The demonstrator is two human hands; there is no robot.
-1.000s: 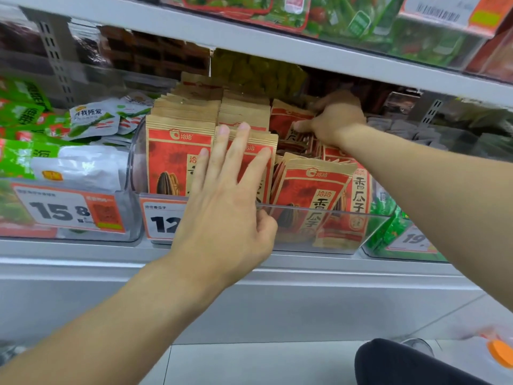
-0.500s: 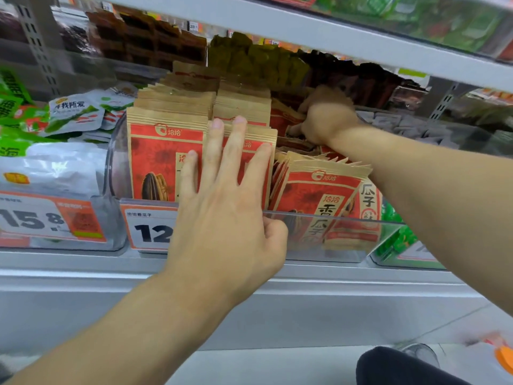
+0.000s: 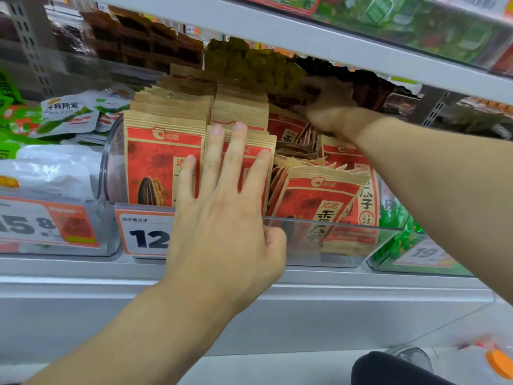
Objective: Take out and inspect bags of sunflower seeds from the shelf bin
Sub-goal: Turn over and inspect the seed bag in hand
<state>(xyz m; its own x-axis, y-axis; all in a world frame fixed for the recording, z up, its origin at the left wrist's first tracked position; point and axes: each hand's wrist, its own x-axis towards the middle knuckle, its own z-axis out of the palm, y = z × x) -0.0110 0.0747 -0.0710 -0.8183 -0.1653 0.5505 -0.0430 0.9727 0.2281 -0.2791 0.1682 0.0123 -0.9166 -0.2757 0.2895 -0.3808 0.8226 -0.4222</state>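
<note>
Red-and-kraft sunflower seed bags (image 3: 155,162) stand in rows inside a clear shelf bin (image 3: 361,243) with a "12" price label (image 3: 144,234). My left hand (image 3: 227,218) presses flat with straight, spread fingers on the front bags of the middle row, its thumb at the bin's front wall. On the right side of the bin, several bags (image 3: 313,195) lean loosely forward. My right hand (image 3: 330,109) reaches deep to the back of the bin, just under the upper shelf. It is blurred, and its fingers dip among the rear bags, so its grip is hidden.
The upper shelf edge (image 3: 305,40) hangs low over the bin. To the left, a clear bin (image 3: 105,240) holds green and white snack packs; another bin (image 3: 383,265) with green packs stands on the right. A dark shape (image 3: 388,368) and an orange-capped item (image 3: 499,359) lie below.
My right hand has pushed further back into the bin under the upper shelf. My left hand stays pressed flat on the front bags.
</note>
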